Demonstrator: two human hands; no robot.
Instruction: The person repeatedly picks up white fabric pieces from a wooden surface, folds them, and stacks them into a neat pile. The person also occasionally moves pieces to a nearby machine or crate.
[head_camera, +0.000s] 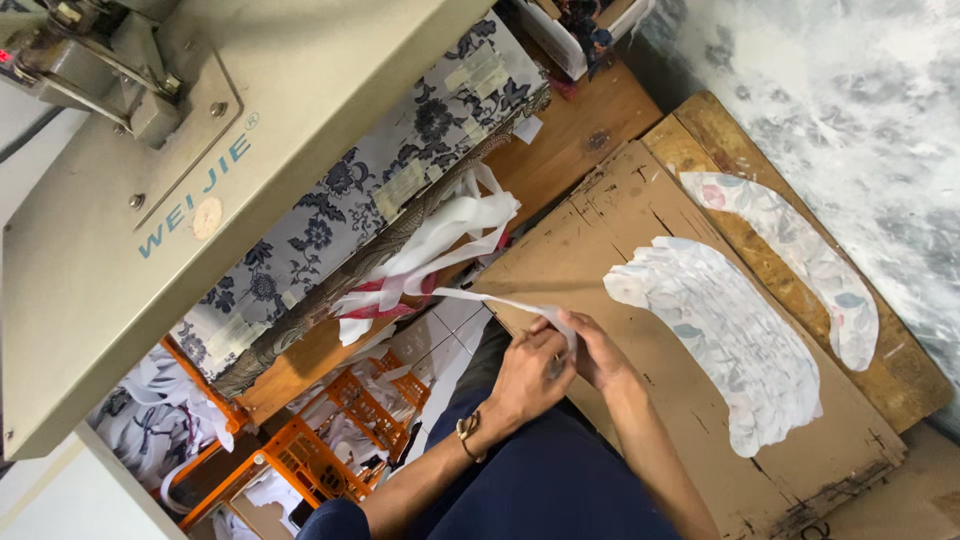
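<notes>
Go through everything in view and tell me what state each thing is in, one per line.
White fabric strip: pulled taut, pinched in both hands.
Left hand: closed on the strip.
Right hand: closed on the strip's end.
Stack of curved floral fabric pieces: lying flat on the cardboard sheet.
Single curved floral piece: flat on the wooden board.
Orange crates: holding fabric.

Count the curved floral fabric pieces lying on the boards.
2. One curved floral piece lies on the cardboard sheet, right of the hands. The other floral piece lies on the wooden board beyond it. The near one looks stacked, so more may be hidden.
</notes>
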